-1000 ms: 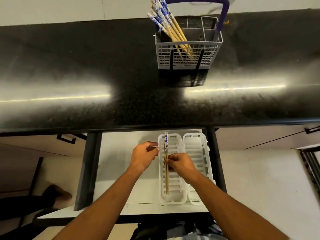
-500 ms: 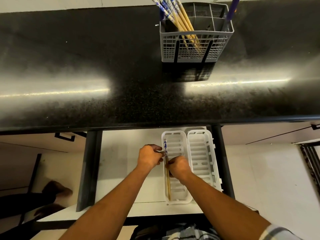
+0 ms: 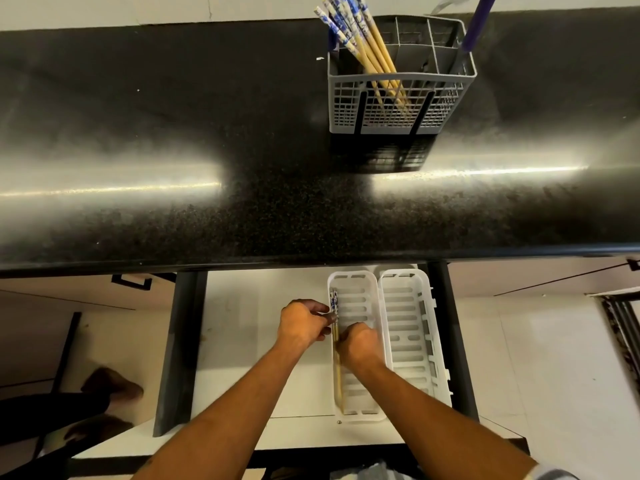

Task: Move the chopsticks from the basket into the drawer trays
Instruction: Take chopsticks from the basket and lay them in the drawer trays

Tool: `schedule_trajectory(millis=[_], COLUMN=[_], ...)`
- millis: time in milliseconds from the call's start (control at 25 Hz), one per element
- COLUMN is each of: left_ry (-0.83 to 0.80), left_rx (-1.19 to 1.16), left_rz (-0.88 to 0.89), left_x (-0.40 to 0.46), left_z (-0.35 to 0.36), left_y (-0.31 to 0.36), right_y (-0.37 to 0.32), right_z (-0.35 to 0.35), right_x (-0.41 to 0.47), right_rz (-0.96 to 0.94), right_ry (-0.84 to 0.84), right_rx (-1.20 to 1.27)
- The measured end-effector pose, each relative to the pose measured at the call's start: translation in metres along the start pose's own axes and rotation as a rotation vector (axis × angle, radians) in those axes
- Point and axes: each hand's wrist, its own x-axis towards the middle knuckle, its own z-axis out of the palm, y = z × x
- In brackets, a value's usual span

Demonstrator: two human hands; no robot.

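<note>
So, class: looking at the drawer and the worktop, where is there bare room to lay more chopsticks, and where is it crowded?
Free: the right tray, bare between the left tray and the drawer's dark right rail; the white drawer floor left of the trays; the black worktop left of the basket. Crowded: the left tray's left edge, where both hands hold chopsticks.

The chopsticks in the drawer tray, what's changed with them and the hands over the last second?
The pair of chopsticks went from the middle of the left tray to lie along its left wall. Both hands followed: the left hand and the right hand still pinch it from either side. The right tray, the basket and the other chopsticks in it stayed as they were.
</note>
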Motion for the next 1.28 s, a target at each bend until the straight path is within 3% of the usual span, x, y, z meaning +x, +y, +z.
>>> schedule_trajectory(millis=[240, 640, 760, 880, 1080, 1160, 1280], left_ry=[0.013, 0.066, 0.258, 0.357, 0.502, 0.535, 0.455], left_rx=[0.017, 0.08, 0.134, -0.018, -0.236, -0.276, -0.395], left_rz=[0.031, 0.095, 0.307, 0.598, 0.896, 0.897, 0.816], left_x=[-0.002, -0.011, -0.034, -0.069, -0.103, -0.101, -0.083], left_z=[0.0, 0.005, -0.004, -0.03, -0.085, -0.102, -0.118], left_y=[-0.002, -0.003, 0.011, 0.049, 0.144, 0.182, 0.233], right_y=[0.008, 0.008, -0.006, -0.031, -0.081, -0.104, -0.145], right_z=[0.005, -0.011, -0.039, -0.093, -0.204, -0.239, -0.279], right_x=[-0.007, -0.022, -0.039, -0.062, -0.104, -0.107, -0.095], right_rz=[-0.105, -0.164, -0.216, -0.337, -0.628, -0.734, -0.843], right_ry=[0.072, 0.007, -0.001, 0.034, 0.298, 0.438, 0.593], right_rx=[-0.006, -0.057, -0.071, -0.039, 0.12, 0.224, 0.258])
